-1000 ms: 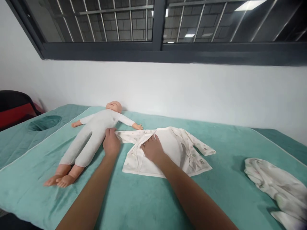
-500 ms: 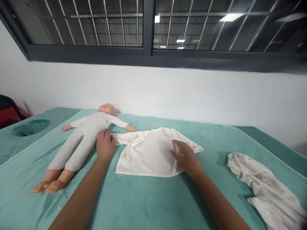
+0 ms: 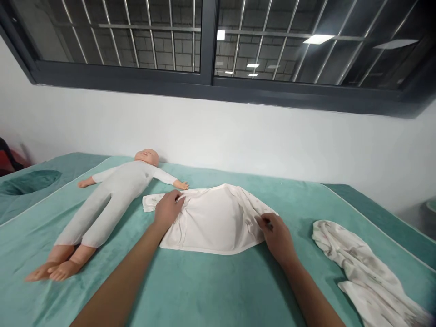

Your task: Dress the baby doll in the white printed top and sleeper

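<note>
A white baby shirt (image 3: 214, 220) with a small print on its sleeves lies spread on the green bed cover, its body plain white. My left hand (image 3: 168, 210) rests on the shirt's left sleeve near the shoulder, fingers curled over the cloth; the cuff sticks out to the left. On the opposite side, my right hand (image 3: 277, 235) pinches the fabric by the right sleeve, where folds gather. A baby doll (image 3: 126, 181) in a white bodysuit lies on its back to the left, one of its hands close to the shirt's upper left edge.
A crumpled white printed garment (image 3: 368, 268) lies at the right. The green padded cover (image 3: 197, 290) runs up to a white wall (image 3: 238, 136) below a dark-framed barred window (image 3: 207, 77). A round green hollow (image 3: 30, 181) and a red-and-black object (image 3: 8, 159) are at far left.
My left hand has moved right from the cuff toward the shoulder of the shirt. My right hand has shifted from above the shirt's body to its right side and closed on the cloth.
</note>
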### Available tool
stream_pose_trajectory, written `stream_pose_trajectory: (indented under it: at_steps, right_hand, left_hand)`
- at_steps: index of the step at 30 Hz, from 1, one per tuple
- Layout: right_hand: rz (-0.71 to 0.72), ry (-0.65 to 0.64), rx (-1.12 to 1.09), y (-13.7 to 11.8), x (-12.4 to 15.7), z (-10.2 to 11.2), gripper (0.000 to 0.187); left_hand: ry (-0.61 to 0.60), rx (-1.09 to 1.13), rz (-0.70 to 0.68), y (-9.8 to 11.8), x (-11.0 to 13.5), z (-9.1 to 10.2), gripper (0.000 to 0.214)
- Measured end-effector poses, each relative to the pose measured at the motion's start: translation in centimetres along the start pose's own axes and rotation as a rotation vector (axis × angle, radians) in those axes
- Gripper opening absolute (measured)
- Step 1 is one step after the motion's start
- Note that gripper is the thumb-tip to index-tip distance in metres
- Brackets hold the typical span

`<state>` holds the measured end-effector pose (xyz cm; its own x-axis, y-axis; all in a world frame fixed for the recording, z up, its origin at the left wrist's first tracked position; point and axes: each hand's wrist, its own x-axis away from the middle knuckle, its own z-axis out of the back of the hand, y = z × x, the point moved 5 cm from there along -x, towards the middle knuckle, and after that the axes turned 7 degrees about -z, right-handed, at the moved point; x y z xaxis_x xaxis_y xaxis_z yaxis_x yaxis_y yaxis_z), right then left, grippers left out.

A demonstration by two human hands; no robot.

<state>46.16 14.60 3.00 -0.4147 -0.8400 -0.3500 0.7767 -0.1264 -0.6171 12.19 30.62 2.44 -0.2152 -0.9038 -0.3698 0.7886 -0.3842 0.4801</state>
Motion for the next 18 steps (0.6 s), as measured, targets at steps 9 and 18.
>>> stream_pose_trajectory:
  at_steps: [9, 18]
  right_hand:
    - [-0.219, 0.094, 0.138, 5.0, -4.1, 1.2, 0.043]
    - [-0.157, -0.150, 0.015, 8.1, -8.8, 1.1, 0.030]
  left_hand:
    - [0.229, -0.025, -0.203, 0.8, 1.0, 1.2, 0.023]
    - [0.092, 0.058, -0.674, 13.1, 8.9, -0.7, 0.021]
